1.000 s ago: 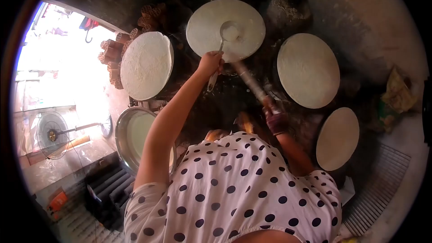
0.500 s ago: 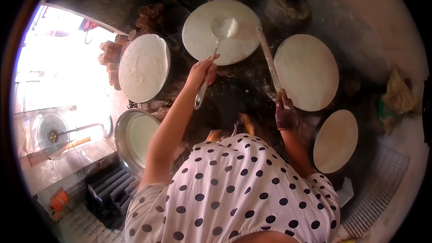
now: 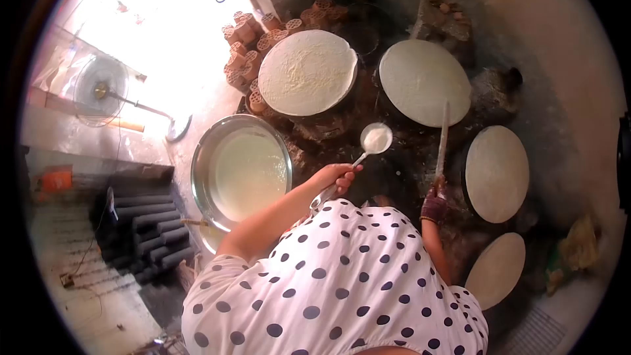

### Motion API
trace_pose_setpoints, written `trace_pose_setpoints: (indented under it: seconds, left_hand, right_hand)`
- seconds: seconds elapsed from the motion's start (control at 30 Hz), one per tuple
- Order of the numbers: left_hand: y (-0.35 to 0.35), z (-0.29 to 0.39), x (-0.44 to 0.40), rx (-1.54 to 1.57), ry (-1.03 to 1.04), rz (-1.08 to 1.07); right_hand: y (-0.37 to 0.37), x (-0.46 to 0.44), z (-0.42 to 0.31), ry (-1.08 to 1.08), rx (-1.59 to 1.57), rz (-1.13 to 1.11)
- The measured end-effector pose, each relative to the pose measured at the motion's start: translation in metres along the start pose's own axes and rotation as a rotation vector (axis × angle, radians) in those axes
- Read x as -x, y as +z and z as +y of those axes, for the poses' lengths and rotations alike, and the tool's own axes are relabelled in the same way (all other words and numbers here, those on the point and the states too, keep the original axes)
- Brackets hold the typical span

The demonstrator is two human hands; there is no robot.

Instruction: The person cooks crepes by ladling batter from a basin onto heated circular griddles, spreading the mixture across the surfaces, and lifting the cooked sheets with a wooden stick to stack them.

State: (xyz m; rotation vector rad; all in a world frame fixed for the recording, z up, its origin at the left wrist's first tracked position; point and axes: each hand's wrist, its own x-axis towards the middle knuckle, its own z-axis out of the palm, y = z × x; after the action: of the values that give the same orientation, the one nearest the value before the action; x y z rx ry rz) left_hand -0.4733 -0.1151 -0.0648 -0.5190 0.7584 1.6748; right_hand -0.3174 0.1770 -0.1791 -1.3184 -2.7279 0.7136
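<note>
My left hand (image 3: pixel 336 179) is closed round the handle of a metal ladle (image 3: pixel 376 139), whose bowl is whitish inside. In my gloved right hand (image 3: pixel 434 205) is a long, thin flat stick (image 3: pixel 444 141). The tip of that stick overlaps the near right part of a round griddle (image 3: pixel 420 79) coated with pale batter; whether it touches cannot be made out. Left of my left hand stands a wide metal basin (image 3: pixel 196 184) holding creamy white batter (image 3: pixel 250 171). Another round griddle (image 3: pixel 305 72) carries a white, rough-topped sheet with a lifted right edge.
Two more round griddles, an upper one (image 3: pixel 497 174) and a lower one (image 3: pixel 497 271), line my right side. Perforated clay-coloured cylinders (image 3: pixel 246 29) are piled behind the left griddle. Dark cylinders (image 3: pixel 154 227) lie stacked at lower left, near a standing fan (image 3: pixel 100 91).
The view has turned left. The ladle has come off the middle griddle's surface and back toward my body, over the dark gap near the basin. Both hands keep their holds.
</note>
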Motion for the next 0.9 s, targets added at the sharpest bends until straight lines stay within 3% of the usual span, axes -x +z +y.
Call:
trace_pose_setpoints:
  seconds: [0.03,0.1,0.17,0.23,0.27,0.3,0.33,0.4,0.43,0.5,0.57,0.63,0.67,0.73,0.77,0.83,0.9]
  left_hand:
    - [-0.009,-0.001,0.007,0.038,-0.050,0.019]
    - [-0.044,0.001,0.004,0.255,-0.100,-0.091]
    - [-0.059,0.004,0.024,0.491,-0.109,-0.225]
    - [-0.071,0.006,0.056,0.135,0.126,-0.340]
    - [-0.077,0.006,0.069,-0.304,0.309,-0.207]
    - [-0.080,0.008,0.071,-0.289,0.322,-0.214]
    - [-0.081,0.004,0.071,-0.400,0.408,-0.116]
    - [-0.081,-0.002,0.070,-0.460,0.438,0.037]
    - [-0.084,-0.002,0.059,-0.377,0.432,0.028]
    - [-0.090,0.000,0.043,-0.357,0.405,0.078]
    - [-0.091,-0.003,0.048,-0.284,0.404,0.041]
    - [-0.096,-0.007,0.064,-0.213,0.400,0.018]
    - [-0.101,-0.008,0.079,-0.181,0.456,0.056]
    - [-0.119,-0.007,0.095,-0.086,0.536,0.141]
    - [-0.127,-0.006,0.098,-0.024,0.559,0.189]
    - [-0.139,-0.003,0.105,0.072,0.615,0.276]
    - [-0.138,0.001,0.110,0.171,0.708,0.370]
  right_hand:
    - [-0.013,0.014,-0.021,0.322,0.052,-0.139]
    - [0.094,0.024,0.073,-0.125,0.022,-0.124]
    - [0.042,0.083,0.019,-0.485,0.094,-0.037]
    - [0.032,0.112,-0.010,-0.509,-0.288,0.157]
    - [0.033,0.116,-0.013,-0.508,-0.184,0.294]
    - [0.034,0.114,-0.017,-0.526,-0.173,0.293]
    - [0.028,0.116,-0.028,-0.093,-0.487,-0.043]
    - [0.027,0.122,-0.052,0.288,-0.864,-0.408]
    - [0.031,0.116,-0.074,0.280,-0.852,-0.414]
    - [0.039,0.105,-0.118,-0.005,-0.887,-0.702]
    - [0.060,0.105,-0.167,-0.567,-0.897,-0.826]
    - [0.030,0.121,-0.231,-0.237,-0.730,-1.238]
    - [0.035,0.109,-0.238,-0.232,-0.727,-1.242]
    - [0.056,0.076,-0.243,-0.161,-0.891,-1.459]
    - [0.108,0.046,-0.226,-0.063,-1.056,-1.283]
    - [0.122,0.004,-0.247,0.071,-0.888,-0.911]
    - [0.138,-0.026,-0.287,0.288,-0.853,-0.844]
